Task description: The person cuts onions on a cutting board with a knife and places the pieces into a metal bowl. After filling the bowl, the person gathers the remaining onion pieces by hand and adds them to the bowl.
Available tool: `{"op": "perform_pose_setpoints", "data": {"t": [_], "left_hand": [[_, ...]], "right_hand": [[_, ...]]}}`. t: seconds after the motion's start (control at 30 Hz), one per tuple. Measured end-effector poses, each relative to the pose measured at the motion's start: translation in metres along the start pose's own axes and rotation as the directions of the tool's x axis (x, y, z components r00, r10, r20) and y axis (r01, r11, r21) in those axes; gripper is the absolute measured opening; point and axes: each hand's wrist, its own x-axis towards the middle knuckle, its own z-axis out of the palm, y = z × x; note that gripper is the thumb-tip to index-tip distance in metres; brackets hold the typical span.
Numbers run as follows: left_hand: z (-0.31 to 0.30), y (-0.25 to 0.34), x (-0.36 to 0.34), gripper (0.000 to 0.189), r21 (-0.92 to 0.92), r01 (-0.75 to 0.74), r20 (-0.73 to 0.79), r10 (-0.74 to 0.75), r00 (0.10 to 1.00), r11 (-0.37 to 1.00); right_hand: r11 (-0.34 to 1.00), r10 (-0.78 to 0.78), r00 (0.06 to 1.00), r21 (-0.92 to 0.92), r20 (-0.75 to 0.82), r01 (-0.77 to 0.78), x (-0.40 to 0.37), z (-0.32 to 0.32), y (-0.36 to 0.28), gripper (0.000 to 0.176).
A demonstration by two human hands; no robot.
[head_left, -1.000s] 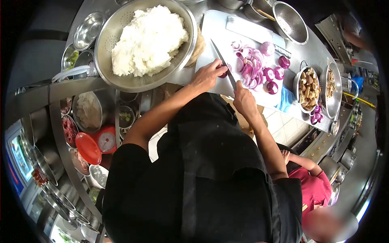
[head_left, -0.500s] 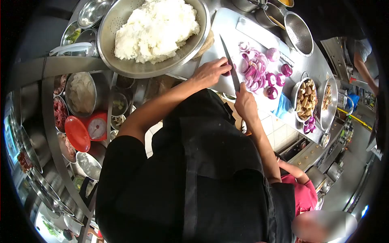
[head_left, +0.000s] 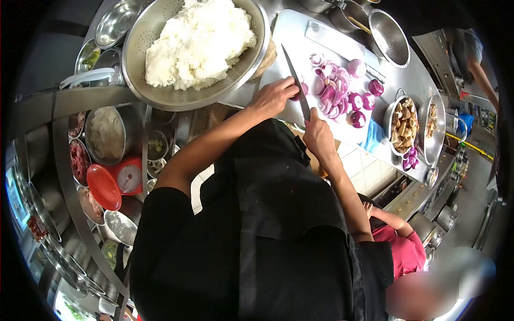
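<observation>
- little has shifted but the view: left hand (head_left: 272,98), right hand (head_left: 319,134) and knife (head_left: 294,75) keep nearly the same place over the cutting board (head_left: 289,28).
- left pins a red onion (head_left: 305,88) to the board, beside the blade; right is wrapped round the handle.
- best curl the left back; light, even strokes suit thin slices.

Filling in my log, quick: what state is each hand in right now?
Left hand: closed, fingertips holding a red onion steady.
Right hand: closed, gripping the knife.
</observation>
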Motion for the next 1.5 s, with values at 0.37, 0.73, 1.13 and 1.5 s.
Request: {"op": "perform_pose_setpoints", "data": {"t": [0.37,0.73,1.13,1.5], "left_hand": [[-0.001,-0.001,0.002,0.011,-0.051,-0.032,-0.03,0.03,0.999,0.998],[0.004,-0.002,0.001,0.012,0.02,-0.063,0.018,0.063,0.998,0.998],[-0.001,0.019,0.019,0.013,0.143,0.124,0.089,-0.138,0.986,0.982],[0.033,0.034,0.01,0.01,-0.007,0.214,-0.144,-0.212,0.966,0.977]], "right_hand": [[1.0,-0.029,0.999,-0.006,-0.013,0.029,0.008,0.012,0.009,0.015],[1.0,0.005,0.999,-0.029,0.043,-0.004,0.004,0.013,0.008,0.036],[0.992,-0.092,0.954,0.062,-0.286,0.114,0.008,0.003,0.063,0.031],[0.993,-0.061,0.998,0.106,0.02,0.058,-0.012,0.003,0.067,0.042]]}}
